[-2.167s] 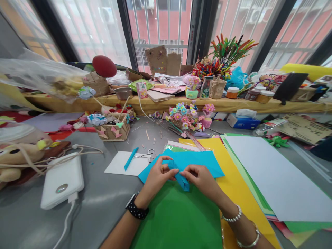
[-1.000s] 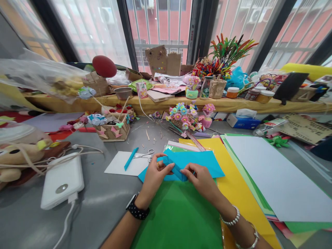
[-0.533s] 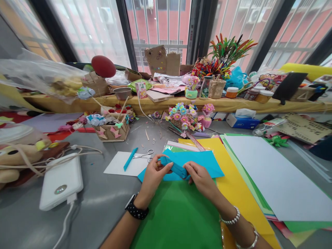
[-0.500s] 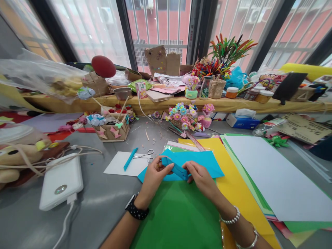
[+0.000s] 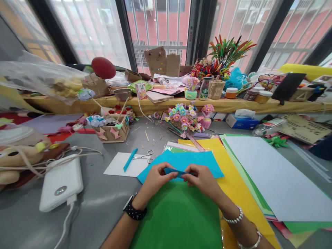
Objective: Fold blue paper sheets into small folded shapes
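Observation:
Both my hands hold a small folded piece of blue paper [image 5: 176, 171] just above the table. My left hand [image 5: 155, 180], with a black watch on the wrist, pinches its left end. My right hand [image 5: 203, 180], with bracelets on the wrist, pinches its right end. The piece now looks thin and nearly flat, edge-on to me. Under it lie a larger blue sheet [image 5: 189, 160] and, nearer me, a green sheet [image 5: 178, 218].
A yellow sheet [image 5: 233, 180] and a white sheet [image 5: 272, 176] lie to the right. Small scissors [image 5: 145, 156], a blue pen [image 5: 130, 159] and white paper [image 5: 119, 165] sit left of my hands, a white power bank [image 5: 62, 181] further left. Paper flowers [image 5: 185, 117] and craft clutter fill the back.
The folded blue piece has been turned and pressed from a chunky slanted shape to a thin level strip. Both hands came closer together and slightly lower.

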Demonstrator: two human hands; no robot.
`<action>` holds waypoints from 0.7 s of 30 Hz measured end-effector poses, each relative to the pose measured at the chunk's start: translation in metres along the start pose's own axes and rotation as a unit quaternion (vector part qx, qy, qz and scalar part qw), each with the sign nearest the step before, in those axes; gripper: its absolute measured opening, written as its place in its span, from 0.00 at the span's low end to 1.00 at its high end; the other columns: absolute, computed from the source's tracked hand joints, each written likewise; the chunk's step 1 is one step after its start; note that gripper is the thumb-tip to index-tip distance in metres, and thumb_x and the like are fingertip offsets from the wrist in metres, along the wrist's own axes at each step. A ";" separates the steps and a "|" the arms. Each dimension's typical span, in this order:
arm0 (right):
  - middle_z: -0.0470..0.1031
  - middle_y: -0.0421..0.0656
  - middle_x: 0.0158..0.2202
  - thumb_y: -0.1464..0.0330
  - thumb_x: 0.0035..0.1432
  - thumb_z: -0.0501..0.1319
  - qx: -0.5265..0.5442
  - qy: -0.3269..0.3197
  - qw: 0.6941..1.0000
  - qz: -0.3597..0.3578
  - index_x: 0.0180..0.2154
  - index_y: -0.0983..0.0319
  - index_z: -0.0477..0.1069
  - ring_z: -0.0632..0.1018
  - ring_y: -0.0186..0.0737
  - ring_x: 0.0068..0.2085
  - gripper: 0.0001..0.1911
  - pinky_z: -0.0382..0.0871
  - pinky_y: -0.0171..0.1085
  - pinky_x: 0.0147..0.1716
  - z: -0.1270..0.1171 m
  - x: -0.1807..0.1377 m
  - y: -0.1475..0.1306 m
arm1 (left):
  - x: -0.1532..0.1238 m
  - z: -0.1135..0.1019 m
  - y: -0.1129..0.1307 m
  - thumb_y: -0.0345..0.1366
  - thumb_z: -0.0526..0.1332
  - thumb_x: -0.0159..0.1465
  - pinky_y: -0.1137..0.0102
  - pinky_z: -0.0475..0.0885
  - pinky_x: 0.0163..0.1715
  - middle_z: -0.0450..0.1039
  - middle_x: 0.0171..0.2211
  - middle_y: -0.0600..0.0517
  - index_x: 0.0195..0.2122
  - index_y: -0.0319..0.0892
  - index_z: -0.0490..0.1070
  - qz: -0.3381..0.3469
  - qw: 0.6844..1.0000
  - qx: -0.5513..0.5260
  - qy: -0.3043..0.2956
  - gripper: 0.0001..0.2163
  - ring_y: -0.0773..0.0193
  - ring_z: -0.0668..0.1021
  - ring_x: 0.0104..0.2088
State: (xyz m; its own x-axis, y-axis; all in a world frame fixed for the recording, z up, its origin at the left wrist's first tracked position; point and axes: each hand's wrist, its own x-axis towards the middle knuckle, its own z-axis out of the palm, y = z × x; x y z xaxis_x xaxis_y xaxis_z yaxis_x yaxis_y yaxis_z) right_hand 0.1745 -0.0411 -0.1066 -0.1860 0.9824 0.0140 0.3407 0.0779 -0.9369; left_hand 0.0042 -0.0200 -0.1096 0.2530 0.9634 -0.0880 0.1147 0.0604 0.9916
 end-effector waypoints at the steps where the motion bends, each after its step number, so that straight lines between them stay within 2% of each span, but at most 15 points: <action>1: 0.70 0.37 0.16 0.70 0.47 0.60 -0.001 -0.006 1.000 0.001 0.21 0.62 0.68 0.72 0.34 0.19 0.06 0.62 0.31 0.20 -0.002 0.000 0.000 | 0.000 -0.001 0.001 0.35 0.67 0.45 0.77 0.62 0.17 0.70 0.16 0.57 0.21 0.39 0.72 0.000 1.000 0.008 -0.003 0.06 0.71 0.68 0.16; 6: 0.71 0.37 0.17 0.68 0.47 0.61 0.010 -0.021 1.000 0.013 0.20 0.62 0.69 0.70 0.32 0.17 0.07 0.62 0.30 0.18 -0.006 0.000 -0.001 | -0.002 0.000 0.005 0.36 0.66 0.46 0.73 0.69 0.23 0.75 0.18 0.53 0.23 0.40 0.75 -0.014 1.000 0.005 -0.014 0.06 0.64 0.76 0.21; 10: 0.70 0.37 0.16 0.66 0.46 0.62 0.035 0.018 0.999 0.022 0.20 0.63 0.68 0.70 0.32 0.17 0.08 0.62 0.30 0.18 -0.006 0.002 0.000 | -0.001 0.001 0.004 0.37 0.66 0.47 0.70 0.71 0.26 0.75 0.18 0.53 0.23 0.40 0.74 -0.024 0.999 -0.018 0.011 0.06 0.61 0.78 0.23; 15: 0.70 0.39 0.18 0.63 0.46 0.62 0.071 0.061 0.995 0.021 0.23 0.63 0.68 0.72 0.34 0.20 0.10 0.65 0.32 0.21 -0.003 0.003 0.000 | 0.000 0.001 0.003 0.37 0.66 0.45 0.70 0.72 0.27 0.75 0.18 0.54 0.23 0.40 0.74 -0.028 0.998 -0.038 0.047 0.07 0.59 0.79 0.24; 21: 0.70 0.38 0.17 0.62 0.44 0.63 0.088 0.078 0.993 0.016 0.20 0.63 0.66 0.70 0.32 0.18 0.12 0.63 0.31 0.18 -0.003 0.001 -0.001 | -0.003 0.004 0.008 0.36 0.67 0.45 0.75 0.69 0.22 0.72 0.14 0.58 0.20 0.40 0.70 -0.017 0.997 -0.044 0.067 0.07 0.64 0.78 0.21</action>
State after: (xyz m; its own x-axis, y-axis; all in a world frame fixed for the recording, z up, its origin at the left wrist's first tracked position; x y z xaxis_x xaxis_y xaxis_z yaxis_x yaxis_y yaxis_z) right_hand 0.1769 -0.0394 -0.1050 -0.0269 0.9994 0.0238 0.1746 0.0281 -0.9842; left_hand 0.0081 -0.0233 -0.1018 0.1196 0.9861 -0.1150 0.0347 0.1116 0.9931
